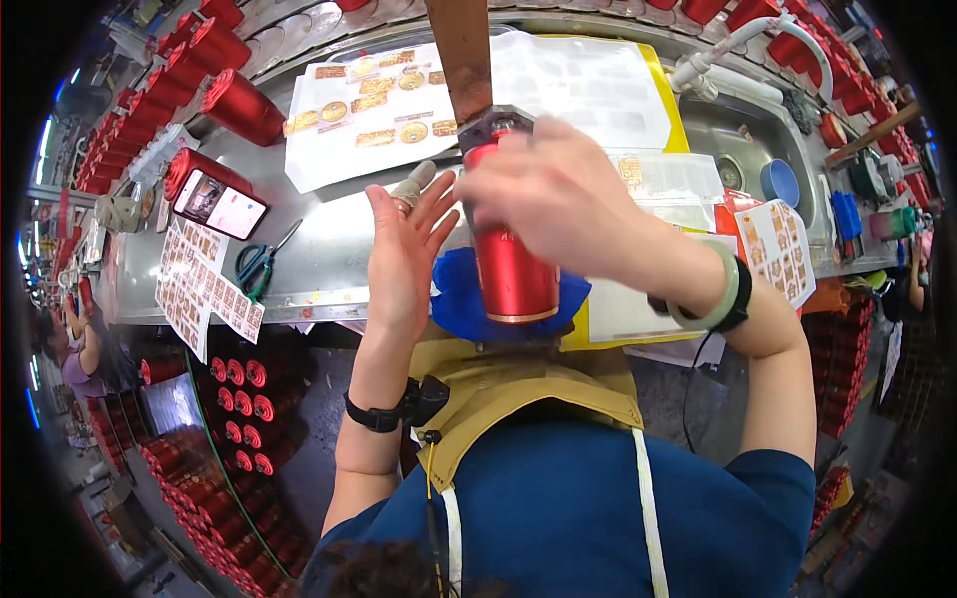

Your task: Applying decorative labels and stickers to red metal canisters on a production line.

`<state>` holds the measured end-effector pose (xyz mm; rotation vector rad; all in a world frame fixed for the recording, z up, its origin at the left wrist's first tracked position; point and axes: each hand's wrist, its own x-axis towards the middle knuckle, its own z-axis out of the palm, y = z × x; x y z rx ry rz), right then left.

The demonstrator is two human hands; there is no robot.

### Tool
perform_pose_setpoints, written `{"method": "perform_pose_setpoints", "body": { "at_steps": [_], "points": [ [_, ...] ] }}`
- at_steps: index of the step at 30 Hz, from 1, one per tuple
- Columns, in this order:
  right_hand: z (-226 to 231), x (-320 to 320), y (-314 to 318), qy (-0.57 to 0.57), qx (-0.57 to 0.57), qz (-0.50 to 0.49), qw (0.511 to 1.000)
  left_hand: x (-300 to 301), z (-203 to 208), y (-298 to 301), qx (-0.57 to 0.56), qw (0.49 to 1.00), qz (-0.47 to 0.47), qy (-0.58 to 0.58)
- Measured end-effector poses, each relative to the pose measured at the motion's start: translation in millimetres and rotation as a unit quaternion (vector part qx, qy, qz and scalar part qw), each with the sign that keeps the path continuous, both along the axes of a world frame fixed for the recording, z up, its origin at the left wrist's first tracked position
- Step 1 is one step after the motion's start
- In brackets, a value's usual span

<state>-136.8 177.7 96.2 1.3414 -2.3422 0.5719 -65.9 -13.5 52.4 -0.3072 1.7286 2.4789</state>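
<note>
Red cylinder [518, 279] is partly hidden behind the blurred right hand [558, 199], whose grip I cannot tell; the left hand [401, 244] is spread beside it.

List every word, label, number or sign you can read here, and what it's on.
No text is legible:
Red canister: mark partly hidden, too small to read.
Smartphone: screen content too small.
Gold sticker sheet: print too small.
Left label sheet: print too small.
</note>
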Motion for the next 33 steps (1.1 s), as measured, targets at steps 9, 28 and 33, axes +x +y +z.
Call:
{"method": "perform_pose_setpoints", "body": {
  "at_steps": [9,28,33],
  "points": [
    [16,-10,46,-0.163,-0.222,-0.145,0.95,-17,-12,19,-0.106,0.986,-0.028,0.127],
    [-15,132,35,-0.67,-0.268,0.029,0.692,29,5,-36,-0.045,0.982,-0.074,0.167],
    [-12,145,-26,-0.693,-0.21,0.041,0.689,129,24,-118,-0.118,0.988,0.044,0.089]
  ]
}}
